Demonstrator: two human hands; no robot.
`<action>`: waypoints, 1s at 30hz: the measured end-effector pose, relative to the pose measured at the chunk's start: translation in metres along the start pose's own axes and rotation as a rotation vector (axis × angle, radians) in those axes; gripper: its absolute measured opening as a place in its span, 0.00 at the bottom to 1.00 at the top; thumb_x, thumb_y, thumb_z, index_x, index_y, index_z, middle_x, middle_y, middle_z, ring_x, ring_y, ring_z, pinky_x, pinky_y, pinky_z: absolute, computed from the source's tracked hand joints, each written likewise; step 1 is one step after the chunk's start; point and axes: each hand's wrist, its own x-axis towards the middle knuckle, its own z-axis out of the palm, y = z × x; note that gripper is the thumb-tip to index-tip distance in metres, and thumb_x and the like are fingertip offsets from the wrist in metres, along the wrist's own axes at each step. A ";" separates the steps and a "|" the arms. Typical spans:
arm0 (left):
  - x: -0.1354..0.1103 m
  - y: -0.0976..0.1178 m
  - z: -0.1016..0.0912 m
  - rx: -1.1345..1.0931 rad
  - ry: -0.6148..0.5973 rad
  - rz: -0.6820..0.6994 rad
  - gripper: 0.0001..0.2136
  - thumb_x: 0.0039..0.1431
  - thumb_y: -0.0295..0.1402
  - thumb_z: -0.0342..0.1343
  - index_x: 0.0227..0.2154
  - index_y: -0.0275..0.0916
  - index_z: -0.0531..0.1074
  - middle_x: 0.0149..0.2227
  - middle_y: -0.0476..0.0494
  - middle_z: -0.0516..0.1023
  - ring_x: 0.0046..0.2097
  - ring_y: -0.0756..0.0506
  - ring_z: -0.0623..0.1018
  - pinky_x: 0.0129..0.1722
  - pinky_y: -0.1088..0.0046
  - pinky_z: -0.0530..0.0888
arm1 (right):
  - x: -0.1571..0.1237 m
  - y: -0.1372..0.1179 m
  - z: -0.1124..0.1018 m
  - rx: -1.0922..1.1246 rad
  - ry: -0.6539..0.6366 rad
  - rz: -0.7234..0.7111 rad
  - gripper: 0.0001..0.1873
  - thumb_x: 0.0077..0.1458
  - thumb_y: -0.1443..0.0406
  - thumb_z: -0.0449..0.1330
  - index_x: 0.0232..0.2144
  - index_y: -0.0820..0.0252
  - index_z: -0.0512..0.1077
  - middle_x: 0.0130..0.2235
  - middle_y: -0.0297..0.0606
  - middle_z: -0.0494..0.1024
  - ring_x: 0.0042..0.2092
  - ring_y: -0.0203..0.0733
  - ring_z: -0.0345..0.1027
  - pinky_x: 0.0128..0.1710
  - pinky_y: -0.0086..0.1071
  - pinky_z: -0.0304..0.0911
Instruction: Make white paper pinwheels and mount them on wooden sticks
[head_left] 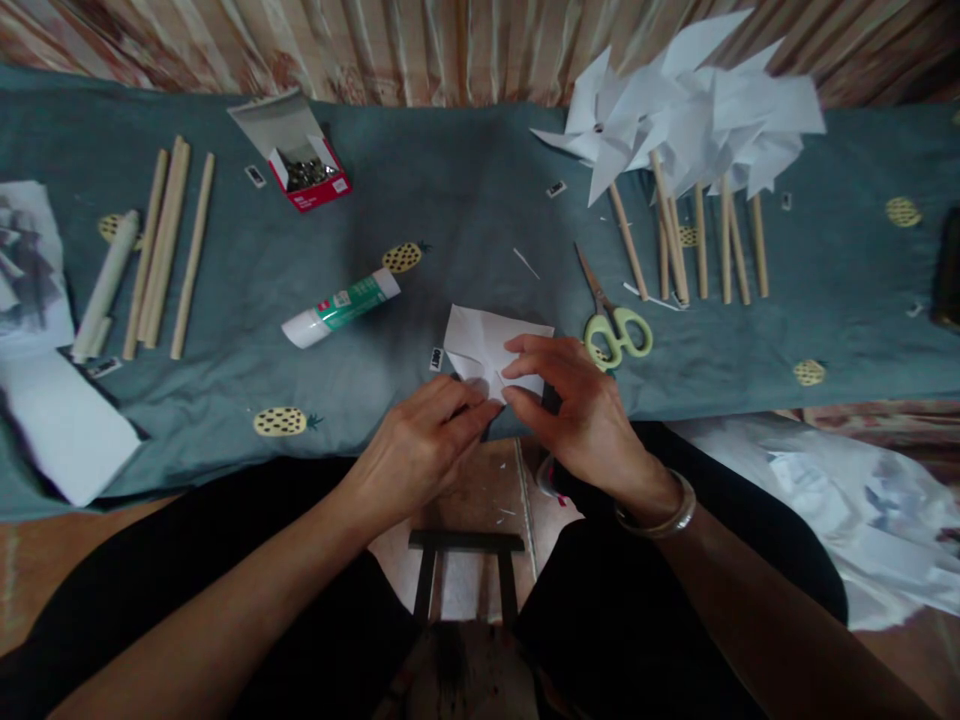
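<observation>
A small square of white paper (480, 335) lies at the near edge of the cloth, its lower corners bent toward the middle. My left hand (431, 430) pinches the paper's near side with thumb and forefinger. Over the paper's right half is my right hand (574, 400), thumb and fingers curved and touching the sheet near its middle; its fingertips partly cover the paper. To the right lie scissors with green handles (619, 335), blades pointing away from me. A green and white glue stick (341, 308) rests to the left of the paper.
An open red box of metal pins (313, 175) stands at the back left. Wooden sticks (169, 245), a pale tube-shaped pen (111, 280) and white paper sheets (67, 430) lie left. Several paper pinwheels on sticks (690, 120) lie back right. A plastic bag (862, 520) sits below the table.
</observation>
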 end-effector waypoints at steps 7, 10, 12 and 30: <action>0.001 0.001 0.001 -0.008 0.021 -0.020 0.09 0.65 0.25 0.52 0.45 0.34 0.74 0.36 0.42 0.77 0.38 0.46 0.76 0.35 0.69 0.78 | 0.000 0.001 0.001 -0.019 0.002 -0.014 0.07 0.56 0.71 0.59 0.36 0.53 0.72 0.48 0.38 0.78 0.50 0.47 0.70 0.52 0.46 0.65; 0.002 0.001 0.000 0.001 0.035 -0.016 0.09 0.65 0.24 0.51 0.45 0.35 0.74 0.36 0.42 0.77 0.38 0.47 0.76 0.34 0.70 0.78 | 0.000 0.000 0.001 -0.027 -0.002 -0.016 0.07 0.57 0.71 0.59 0.35 0.54 0.72 0.48 0.39 0.78 0.51 0.47 0.70 0.53 0.47 0.65; 0.002 0.001 0.000 0.004 0.033 -0.014 0.09 0.65 0.25 0.51 0.45 0.34 0.74 0.36 0.42 0.77 0.38 0.47 0.76 0.34 0.70 0.78 | 0.000 0.000 0.001 -0.029 0.002 -0.025 0.07 0.57 0.71 0.59 0.35 0.54 0.72 0.48 0.40 0.78 0.51 0.47 0.70 0.53 0.47 0.65; 0.003 0.003 0.000 0.008 0.032 -0.008 0.08 0.65 0.24 0.52 0.42 0.31 0.74 0.32 0.44 0.75 0.33 0.49 0.74 0.28 0.75 0.73 | 0.001 -0.001 0.002 -0.032 0.001 -0.027 0.06 0.58 0.71 0.58 0.34 0.55 0.73 0.47 0.40 0.78 0.50 0.47 0.70 0.53 0.45 0.64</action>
